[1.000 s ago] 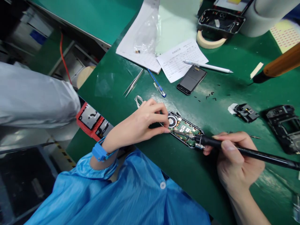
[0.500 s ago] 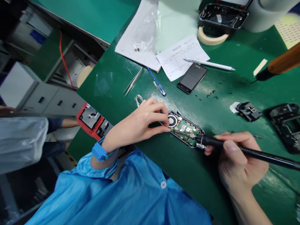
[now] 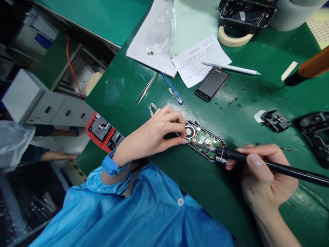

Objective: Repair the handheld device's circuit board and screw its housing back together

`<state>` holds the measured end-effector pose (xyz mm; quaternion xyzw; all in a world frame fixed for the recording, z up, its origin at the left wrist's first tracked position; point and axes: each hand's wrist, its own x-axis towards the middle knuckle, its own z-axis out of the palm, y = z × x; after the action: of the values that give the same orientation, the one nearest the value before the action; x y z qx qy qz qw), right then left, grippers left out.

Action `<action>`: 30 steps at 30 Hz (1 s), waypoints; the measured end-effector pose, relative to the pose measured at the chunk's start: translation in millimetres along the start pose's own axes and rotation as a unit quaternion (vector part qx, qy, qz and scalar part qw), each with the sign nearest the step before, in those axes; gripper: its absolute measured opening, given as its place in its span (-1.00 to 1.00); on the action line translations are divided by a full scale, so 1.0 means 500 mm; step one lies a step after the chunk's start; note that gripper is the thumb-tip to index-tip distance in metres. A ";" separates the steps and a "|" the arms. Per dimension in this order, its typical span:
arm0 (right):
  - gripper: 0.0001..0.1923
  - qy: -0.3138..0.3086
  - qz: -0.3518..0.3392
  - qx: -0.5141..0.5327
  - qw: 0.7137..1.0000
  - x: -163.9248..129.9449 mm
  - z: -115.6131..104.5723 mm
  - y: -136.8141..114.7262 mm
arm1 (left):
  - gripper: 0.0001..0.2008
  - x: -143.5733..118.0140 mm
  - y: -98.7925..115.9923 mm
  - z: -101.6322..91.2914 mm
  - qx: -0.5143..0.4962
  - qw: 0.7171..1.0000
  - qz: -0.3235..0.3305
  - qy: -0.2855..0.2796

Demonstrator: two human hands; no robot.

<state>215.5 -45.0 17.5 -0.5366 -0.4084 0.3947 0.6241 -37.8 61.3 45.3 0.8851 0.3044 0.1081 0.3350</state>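
Soldering mid-way: my right hand (image 3: pixel 267 178) grips soldering iron (image 3: pixel 269 167), tip on opened phone's board (image 3: pixel 205 142), left hand (image 3: pixel 156 135) pinching solder wire (image 3: pixel 152 109); covers unfitted.

bench: green mat (image 3: pixel 123 85) | left: grey drawer cabinet (image 3: pixel 46 103) | floor: hazard-striped tape (image 3: pixel 77 173)
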 end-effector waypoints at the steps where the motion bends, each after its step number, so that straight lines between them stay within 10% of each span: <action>1: -0.77 0.000 -0.001 0.000 1.000 -0.001 0.000 0.001 | -0.83 0.000 0.000 0.000 0.000 1.000 0.000 0.000; 30: -0.83 -0.033 -0.016 -0.031 0.999 -0.009 -0.022 0.019 | -0.86 -0.001 0.000 0.000 0.014 1.000 0.005 0.005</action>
<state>223.7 -51.8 6.6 -0.5359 -0.4492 0.3895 0.5994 -38.2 60.9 45.3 0.8904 0.3033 0.1103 0.3209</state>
